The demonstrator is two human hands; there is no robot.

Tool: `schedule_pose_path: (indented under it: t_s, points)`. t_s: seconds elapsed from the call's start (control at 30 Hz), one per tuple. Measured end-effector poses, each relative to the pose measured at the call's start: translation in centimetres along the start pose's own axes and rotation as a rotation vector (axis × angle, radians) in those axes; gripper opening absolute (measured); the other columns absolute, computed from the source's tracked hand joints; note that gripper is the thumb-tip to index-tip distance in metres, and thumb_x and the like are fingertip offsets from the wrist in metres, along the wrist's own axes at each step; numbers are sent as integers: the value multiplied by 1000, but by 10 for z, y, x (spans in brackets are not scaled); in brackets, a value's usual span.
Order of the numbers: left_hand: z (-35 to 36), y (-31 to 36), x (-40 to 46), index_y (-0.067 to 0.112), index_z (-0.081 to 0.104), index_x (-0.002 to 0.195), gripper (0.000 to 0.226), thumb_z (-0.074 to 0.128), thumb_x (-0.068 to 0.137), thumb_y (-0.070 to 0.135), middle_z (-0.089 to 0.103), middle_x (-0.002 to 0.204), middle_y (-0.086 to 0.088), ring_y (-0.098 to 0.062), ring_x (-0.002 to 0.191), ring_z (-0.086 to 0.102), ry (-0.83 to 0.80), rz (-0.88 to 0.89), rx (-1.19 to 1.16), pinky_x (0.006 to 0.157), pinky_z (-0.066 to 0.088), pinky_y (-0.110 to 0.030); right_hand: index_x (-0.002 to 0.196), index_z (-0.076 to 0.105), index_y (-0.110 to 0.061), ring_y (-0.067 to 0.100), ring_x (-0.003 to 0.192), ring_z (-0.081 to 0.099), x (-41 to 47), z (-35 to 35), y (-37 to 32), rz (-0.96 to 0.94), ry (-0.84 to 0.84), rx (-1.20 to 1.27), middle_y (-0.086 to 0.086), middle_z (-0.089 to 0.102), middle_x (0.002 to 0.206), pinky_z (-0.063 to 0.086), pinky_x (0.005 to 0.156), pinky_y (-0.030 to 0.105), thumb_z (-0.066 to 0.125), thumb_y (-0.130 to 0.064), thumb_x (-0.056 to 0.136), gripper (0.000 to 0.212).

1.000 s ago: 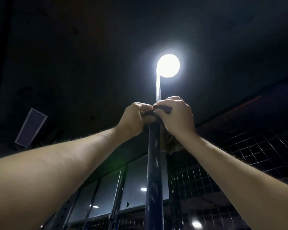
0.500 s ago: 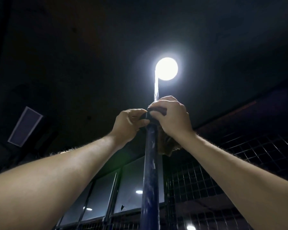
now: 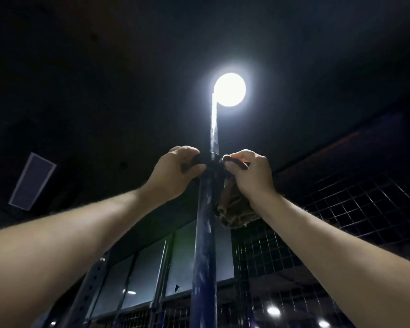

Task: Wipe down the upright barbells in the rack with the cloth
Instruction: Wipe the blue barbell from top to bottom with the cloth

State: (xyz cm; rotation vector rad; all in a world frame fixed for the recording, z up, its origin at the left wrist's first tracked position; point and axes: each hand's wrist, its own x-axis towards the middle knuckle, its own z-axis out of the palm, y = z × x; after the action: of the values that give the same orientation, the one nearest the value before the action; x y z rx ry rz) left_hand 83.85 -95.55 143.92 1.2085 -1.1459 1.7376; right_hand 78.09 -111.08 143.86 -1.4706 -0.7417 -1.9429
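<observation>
Both hands are reaching up high. The left hand (image 3: 175, 172) and right hand (image 3: 249, 172) are each pinching an end of the cloth (image 3: 232, 207), so it is looping around the bar (image 3: 205, 233) between them, ready for rubbing all round.

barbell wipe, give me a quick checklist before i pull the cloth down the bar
1. Left hand grips one end of the cloth: ok.
2. Right hand pinches the other end: ok.
3. Cloth looped round the barbell at the collar: ok, a dark band crosses the bar between the hands.
4. Loose cloth below the right hand hangs free of the wire mesh: cannot tell.
5. Bar seated in the rack: cannot tell, its foot is out of view.
6. Bar above the hands already wiped: cannot tell, glare from the ceiling lamp.
</observation>
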Motion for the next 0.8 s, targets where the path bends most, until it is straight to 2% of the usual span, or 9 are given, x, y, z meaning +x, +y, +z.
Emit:
schedule_pose_path:
  t_s: [0.1,0.2,0.27,0.37,0.47,0.5,0.6,0.67,0.8]
  points:
    - [0,15,7,13,61,121,41,72,83,22,57,115,-3,-20,107,55,-77,143,172,95,39,-22,89,74,-20,15,91,61,2,0,-5,-109,29,-151,-1,66,98,47,83,28,71,-13,81,11]
    - [5,23,11,16,66,111,30,72,81,19,56,101,-2,-21,94,55,-41,170,243,87,43,-28,91,74,-21,13,92,59,3,7,-17,-284,4,-174,-5,63,99,46,84,28,70,-13,81,13]
    - [5,19,15,16,68,96,20,73,79,8,55,94,1,-19,89,58,-24,122,117,80,46,-22,92,75,-22,9,93,56,3,11,-21,-358,-28,-201,-5,63,101,43,84,23,70,-14,81,14]
    - [8,8,11,22,62,78,32,74,72,-7,57,89,-1,-22,85,64,-3,-8,-221,76,51,-27,88,76,-22,11,92,61,7,9,-11,-348,21,-99,-3,68,96,45,86,21,73,-10,77,16]
    - [15,2,-4,16,61,79,26,67,78,-10,61,79,-3,-5,62,62,4,-175,-601,58,48,-17,76,74,-29,15,86,66,3,7,8,-141,44,94,-1,71,87,53,86,34,75,-6,75,23]
    - [17,1,-7,14,60,82,22,64,81,-8,60,79,-2,-4,61,61,8,-224,-696,58,48,-16,72,72,-30,15,83,67,3,7,11,-64,38,145,-2,72,83,54,84,35,76,-6,74,25]
    - [21,-6,-12,12,60,88,15,62,85,-3,62,85,-4,-13,73,62,21,-277,-768,71,51,-28,74,74,-25,17,81,68,7,4,7,-21,22,115,-2,72,80,54,83,37,76,-7,74,18]
    - [21,-9,-13,11,60,89,12,62,86,0,63,86,-3,-17,77,63,21,-276,-746,78,52,-32,83,77,-20,19,88,66,10,3,-5,-166,7,-38,1,71,89,52,87,37,75,-9,75,14]
    - [18,-16,-15,16,61,88,9,64,87,8,63,90,-1,-17,86,61,16,-274,-569,81,53,-31,94,75,-26,12,100,57,9,9,-24,-391,-92,-286,-6,63,106,44,91,28,69,-19,83,14]
